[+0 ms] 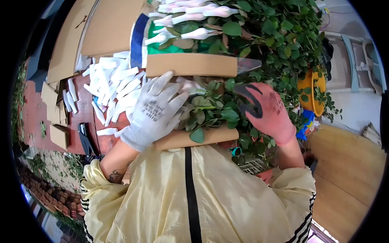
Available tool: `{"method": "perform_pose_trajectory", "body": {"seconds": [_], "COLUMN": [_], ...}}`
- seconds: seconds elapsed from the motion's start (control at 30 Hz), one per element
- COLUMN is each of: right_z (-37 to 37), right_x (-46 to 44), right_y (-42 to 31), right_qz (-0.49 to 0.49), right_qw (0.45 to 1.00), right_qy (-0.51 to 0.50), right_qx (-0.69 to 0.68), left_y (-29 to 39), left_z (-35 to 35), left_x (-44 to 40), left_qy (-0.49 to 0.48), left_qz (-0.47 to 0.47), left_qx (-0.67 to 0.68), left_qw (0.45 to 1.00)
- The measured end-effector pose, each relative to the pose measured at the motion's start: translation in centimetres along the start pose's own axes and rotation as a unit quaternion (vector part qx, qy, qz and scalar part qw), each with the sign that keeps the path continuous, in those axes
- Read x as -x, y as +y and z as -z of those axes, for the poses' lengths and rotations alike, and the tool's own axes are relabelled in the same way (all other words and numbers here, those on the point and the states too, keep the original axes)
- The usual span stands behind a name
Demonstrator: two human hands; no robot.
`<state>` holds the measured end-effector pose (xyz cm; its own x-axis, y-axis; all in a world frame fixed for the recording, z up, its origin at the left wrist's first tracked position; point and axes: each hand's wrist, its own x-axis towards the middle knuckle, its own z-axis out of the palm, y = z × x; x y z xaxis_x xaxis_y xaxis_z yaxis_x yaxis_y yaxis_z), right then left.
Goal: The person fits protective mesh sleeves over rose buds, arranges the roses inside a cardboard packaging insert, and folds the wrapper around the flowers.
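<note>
My left hand [156,109], in a pale grey-white glove, lies with fingers outstretched over the left end of a bundle of leafy flower stems [208,107]. One fingertip reaches the lower edge of a folded corrugated cardboard strip [192,65]. A white-netted flower head shows partly beyond the fingers. Below the leaves, another brown cardboard piece [198,138] lies against my jacket. On the right, my right hand [269,111] wears a red glove with black fingertips. Its thumb and fingers are curved apart beside the leaves, with nothing visible between them.
White foam-like sleeves [117,87] lie heaped on the red table [34,115]. A black stapler [86,137] sits near its front edge. Net-covered flower heads [198,33] and dense foliage [279,36] fill the back. A yellow container [312,93] stands at right.
</note>
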<state>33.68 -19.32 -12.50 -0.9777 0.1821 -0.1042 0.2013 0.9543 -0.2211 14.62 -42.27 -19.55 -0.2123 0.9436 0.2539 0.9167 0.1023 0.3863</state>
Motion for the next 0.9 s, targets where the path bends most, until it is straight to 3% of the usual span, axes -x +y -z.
{"method": "perform_pose_trajectory", "body": {"seconds": [0.07, 0.13, 0.23, 0.37, 0.53, 0.77, 0.9], "right_z": [0.5, -0.6, -4.2, -6.5, -7.4, -7.7, -5.5], "right_x": [1.4, 2.6, 4.0, 3.6, 3.4, 4.3, 4.5], "right_y": [0.3, 0.1, 1.4, 1.3, 1.5, 0.9, -0.3], "right_qz": [-0.019, -0.026, -0.025, -0.033, -0.063, -0.069, -0.036], "right_qw": [0.999, 0.987, 0.986, 0.979, 0.967, 0.982, 0.977], "right_qy": [-0.046, -0.153, -0.137, -0.121, -0.15, -0.094, -0.092], "right_qx": [-0.007, 0.051, 0.093, 0.158, 0.195, 0.148, 0.189], "left_y": [0.4, 0.3, 0.2, 0.1, 0.2, -0.1, -0.2], "left_z": [0.1, -0.6, -1.5, -1.8, -2.4, -2.8, -2.9], "left_x": [0.2, 0.4, 0.7, 0.8, 1.1, 1.5, 1.8], "left_qy": [-0.018, -0.028, -0.064, -0.06, -0.077, -0.093, -0.047], "left_qz": [-0.001, -0.022, 0.025, 0.003, 0.011, 0.038, 0.011], "left_qx": [0.002, 0.027, 0.056, 0.061, 0.05, 0.086, 0.073], "left_qw": [1.0, 0.999, 0.996, 0.996, 0.996, 0.991, 0.996]}}
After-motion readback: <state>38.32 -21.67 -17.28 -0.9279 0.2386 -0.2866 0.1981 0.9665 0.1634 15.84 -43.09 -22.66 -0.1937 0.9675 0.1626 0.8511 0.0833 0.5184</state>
